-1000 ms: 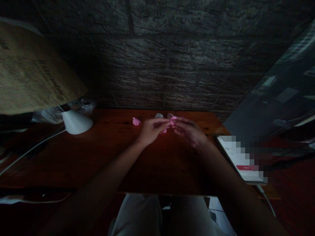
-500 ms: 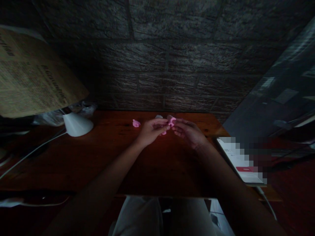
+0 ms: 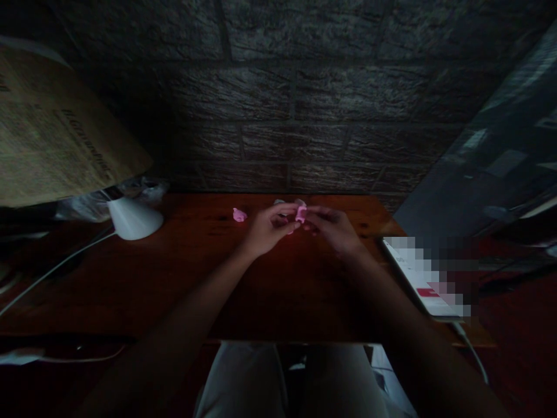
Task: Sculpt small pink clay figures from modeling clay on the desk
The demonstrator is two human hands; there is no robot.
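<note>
Between left hand (image 3: 266, 230) and right hand (image 3: 338, 230), the pink piece (image 3: 301, 213) blurs.

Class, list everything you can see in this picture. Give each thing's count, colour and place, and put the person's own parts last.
Small pink shaped piece: one, pink, between the hands
Small pink crumpled lump: one, pink, on the table, left of the hands
Cone-shaped lamp base: one, white, table's left
Newsprint-patterned lampshade: one, tan, above the base
Crinkled plastic: clear, behind the base
Thin cables: white, one running left from the base, one at the flat device
Flat screen device: one, white and red, right, partly blurred
Wooden table: one, reddish-brown, below the hands
Block wall: one, dark grey, behind
Left hand, right hand: bare, at the piece
Trousered legs: two, pale, below the table edge
Dark edges: unclear
</note>
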